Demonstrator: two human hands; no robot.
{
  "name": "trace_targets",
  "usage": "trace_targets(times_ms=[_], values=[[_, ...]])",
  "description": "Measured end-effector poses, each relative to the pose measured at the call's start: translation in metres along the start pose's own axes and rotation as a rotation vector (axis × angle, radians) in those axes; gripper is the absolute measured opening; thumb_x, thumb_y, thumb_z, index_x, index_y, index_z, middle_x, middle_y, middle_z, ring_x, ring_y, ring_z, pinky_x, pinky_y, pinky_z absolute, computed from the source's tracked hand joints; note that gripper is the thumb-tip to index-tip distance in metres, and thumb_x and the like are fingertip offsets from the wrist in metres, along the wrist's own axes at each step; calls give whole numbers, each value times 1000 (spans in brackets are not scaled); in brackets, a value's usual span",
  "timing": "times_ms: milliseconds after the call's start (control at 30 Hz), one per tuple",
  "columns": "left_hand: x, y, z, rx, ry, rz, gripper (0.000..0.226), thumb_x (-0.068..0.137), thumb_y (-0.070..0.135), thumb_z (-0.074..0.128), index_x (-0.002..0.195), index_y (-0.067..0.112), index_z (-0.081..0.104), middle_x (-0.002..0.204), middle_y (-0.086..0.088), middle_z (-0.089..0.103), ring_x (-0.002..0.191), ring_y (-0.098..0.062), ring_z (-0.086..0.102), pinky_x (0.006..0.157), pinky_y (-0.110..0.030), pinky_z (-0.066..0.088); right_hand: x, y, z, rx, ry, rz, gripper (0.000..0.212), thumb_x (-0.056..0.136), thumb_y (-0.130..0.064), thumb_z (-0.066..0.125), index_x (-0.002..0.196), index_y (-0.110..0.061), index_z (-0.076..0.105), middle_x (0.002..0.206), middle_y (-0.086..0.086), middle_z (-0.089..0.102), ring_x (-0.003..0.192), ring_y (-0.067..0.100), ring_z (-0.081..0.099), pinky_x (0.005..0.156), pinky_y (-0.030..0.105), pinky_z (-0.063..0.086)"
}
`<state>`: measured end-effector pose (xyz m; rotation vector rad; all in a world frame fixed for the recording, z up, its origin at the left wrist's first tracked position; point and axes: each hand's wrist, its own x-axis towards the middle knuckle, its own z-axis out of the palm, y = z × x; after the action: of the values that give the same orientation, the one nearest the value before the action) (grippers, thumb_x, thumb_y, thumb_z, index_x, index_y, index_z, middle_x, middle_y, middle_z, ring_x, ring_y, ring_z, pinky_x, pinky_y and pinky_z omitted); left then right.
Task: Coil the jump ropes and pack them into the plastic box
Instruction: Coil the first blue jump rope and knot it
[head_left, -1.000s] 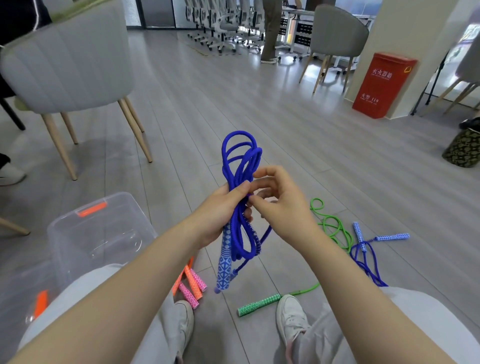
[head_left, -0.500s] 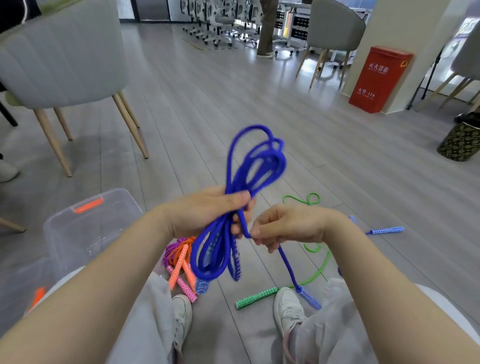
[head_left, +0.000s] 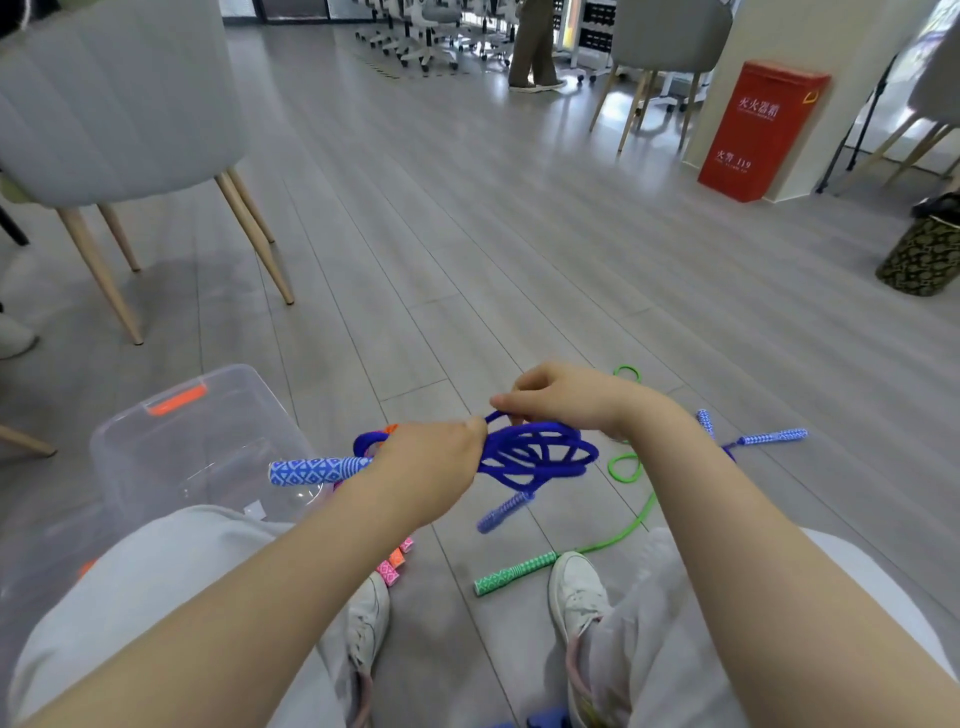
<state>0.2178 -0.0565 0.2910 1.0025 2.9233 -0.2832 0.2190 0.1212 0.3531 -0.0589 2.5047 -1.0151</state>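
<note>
My left hand (head_left: 431, 470) grips a coiled blue jump rope (head_left: 540, 457) at its middle. One patterned blue handle (head_left: 317, 470) sticks out to the left and the other handle (head_left: 504, 512) dangles below the loops. My right hand (head_left: 566, 400) pinches a strand at the top of the coil. The clear plastic box (head_left: 202, 441) with orange clips stands on the floor to the left. On the floor lie a green rope (head_left: 623, 530) with its green handle (head_left: 514, 571), a second blue rope with its handle (head_left: 774, 437), and pink and orange handles (head_left: 395, 564).
A grey chair (head_left: 119, 104) with wooden legs stands at the left. A red box (head_left: 761, 130) stands by a pillar at the far right, with a patterned pouf (head_left: 922, 257) at the right edge. Another person's legs (head_left: 530, 47) and office chairs are far behind. My shoes (head_left: 576, 592) sit below.
The coil has swung from upright to lying sideways and lower. My left hand turned over it, one handle now pointing left. My right hand moved above the loops.
</note>
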Motion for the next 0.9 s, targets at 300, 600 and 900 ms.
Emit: trace_targets(times_ms=[300, 600, 900], values=[[8, -8, 4, -49, 118, -256, 26, 93, 21, 53, 114, 16, 39, 99, -2, 65, 79, -21, 65, 57, -29, 42, 1, -7, 4, -173, 297, -163, 18, 89, -38, 62, 84, -22, 67, 73, -10, 63, 66, 6, 55, 55, 19, 38], [22, -5, 6, 6, 46, -347, 17, 93, 14, 47, 109, 18, 51, 94, 2, 65, 80, -22, 64, 60, -30, 40, -9, -29, 34, -368, 302, -197, 29, 90, -26, 51, 64, -14, 54, 62, 4, 54, 58, 21, 49, 54, 29, 40], [28, -39, -17, -652, -64, -238, 22, 79, 17, 65, 76, 20, 43, 68, 0, 55, 59, -17, 49, 51, -27, 36, -11, 3, 55, 439, -168, 2, 22, 93, -27, 60, 95, -8, 72, 65, 0, 47, 56, 11, 36, 49, 21, 28]])
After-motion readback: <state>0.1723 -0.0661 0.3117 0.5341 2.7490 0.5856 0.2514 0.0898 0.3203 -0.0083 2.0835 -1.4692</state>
